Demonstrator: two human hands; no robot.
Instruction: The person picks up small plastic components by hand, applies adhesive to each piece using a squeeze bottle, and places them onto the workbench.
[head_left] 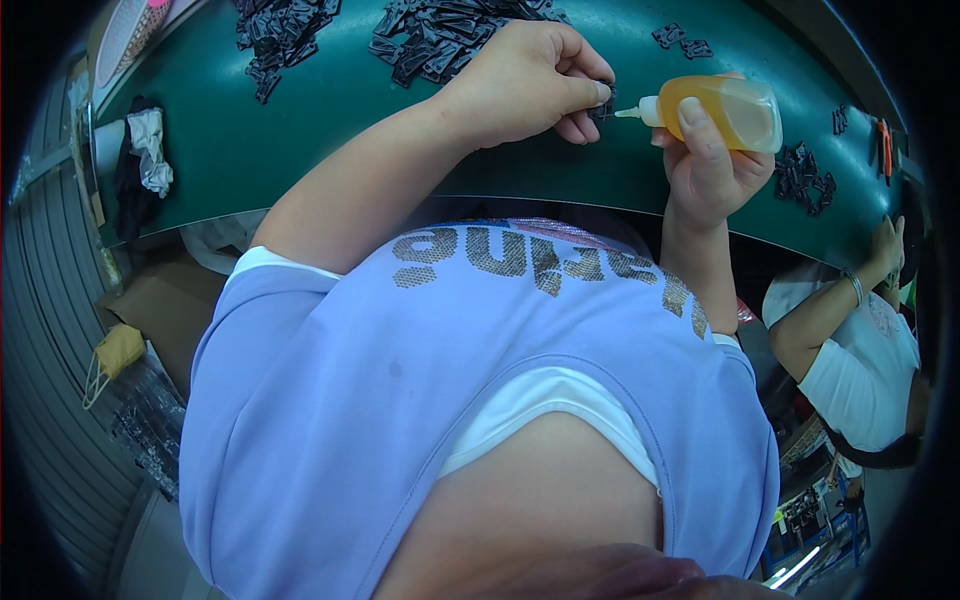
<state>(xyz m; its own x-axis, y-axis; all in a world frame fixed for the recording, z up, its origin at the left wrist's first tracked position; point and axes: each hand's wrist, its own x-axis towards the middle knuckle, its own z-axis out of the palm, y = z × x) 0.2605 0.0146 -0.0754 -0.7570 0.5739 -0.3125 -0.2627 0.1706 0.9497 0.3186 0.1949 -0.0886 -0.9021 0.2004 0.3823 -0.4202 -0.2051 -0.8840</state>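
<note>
My left hand pinches a small black plastic part between thumb and fingers above the green table. My right hand grips a small squeeze bottle of amber liquid, held sideways. Its white nozzle tip points left and almost touches the black part. A lilac shirt fills the lower part of the view and hides my lap.
Piles of small black parts lie on the table: one heap behind my left hand, another further left, a smaller cluster at right. Another person in white sits at right. Cardboard lies below the table's left edge.
</note>
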